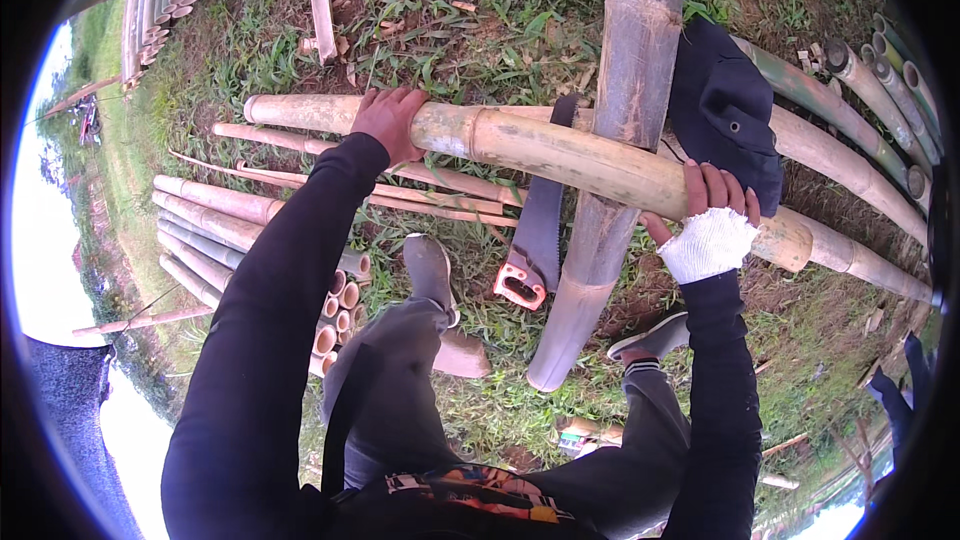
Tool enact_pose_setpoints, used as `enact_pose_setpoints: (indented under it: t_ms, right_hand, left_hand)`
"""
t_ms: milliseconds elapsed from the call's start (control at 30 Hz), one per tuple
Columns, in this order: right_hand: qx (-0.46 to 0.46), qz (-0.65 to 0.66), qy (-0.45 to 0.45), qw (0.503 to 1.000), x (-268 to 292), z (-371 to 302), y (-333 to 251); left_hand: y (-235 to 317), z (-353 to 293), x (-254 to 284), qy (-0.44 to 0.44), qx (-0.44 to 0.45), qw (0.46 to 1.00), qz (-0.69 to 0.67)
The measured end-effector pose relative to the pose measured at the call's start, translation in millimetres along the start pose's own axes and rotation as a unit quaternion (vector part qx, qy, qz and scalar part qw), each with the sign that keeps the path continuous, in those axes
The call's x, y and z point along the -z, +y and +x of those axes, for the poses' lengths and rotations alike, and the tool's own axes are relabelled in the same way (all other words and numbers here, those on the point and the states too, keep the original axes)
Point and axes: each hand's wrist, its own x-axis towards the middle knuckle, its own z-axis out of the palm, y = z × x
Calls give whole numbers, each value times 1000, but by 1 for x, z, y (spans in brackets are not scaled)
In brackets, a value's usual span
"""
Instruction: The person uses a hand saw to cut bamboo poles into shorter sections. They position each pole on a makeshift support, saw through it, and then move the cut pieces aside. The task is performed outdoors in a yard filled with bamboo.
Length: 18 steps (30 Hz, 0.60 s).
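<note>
Head view shows your left hand (388, 122) and wrapped right hand (712, 225), fingers closed on the uncut bamboo pole (560, 155) lying across the thick log (612, 170), while the handsaw (535, 240) lies untouched below.

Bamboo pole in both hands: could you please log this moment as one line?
left hand: grips bamboo pole | right hand: grips pole end, bandaged | pole: across thicker bamboo log | handsaw: on grass

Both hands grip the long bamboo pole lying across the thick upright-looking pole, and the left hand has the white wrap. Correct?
Not quite. In the head view the white wrap is on the right hand; the left hand is bare. Both do grip the long bamboo pole lying across the thick pole.
</note>
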Motion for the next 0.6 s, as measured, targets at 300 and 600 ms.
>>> enact_pose_setpoints:
  t_ms: [300, 600]
  right_hand:
    - [-9, -7, -44, 999, 7, 6, -2]
    - [0, 7, 34, 999, -9, -1, 2]
  left_hand:
    - [14, -7, 9, 20, 39, 999, 24]
    - [-14, 4, -1, 81, -111, 989, 48]
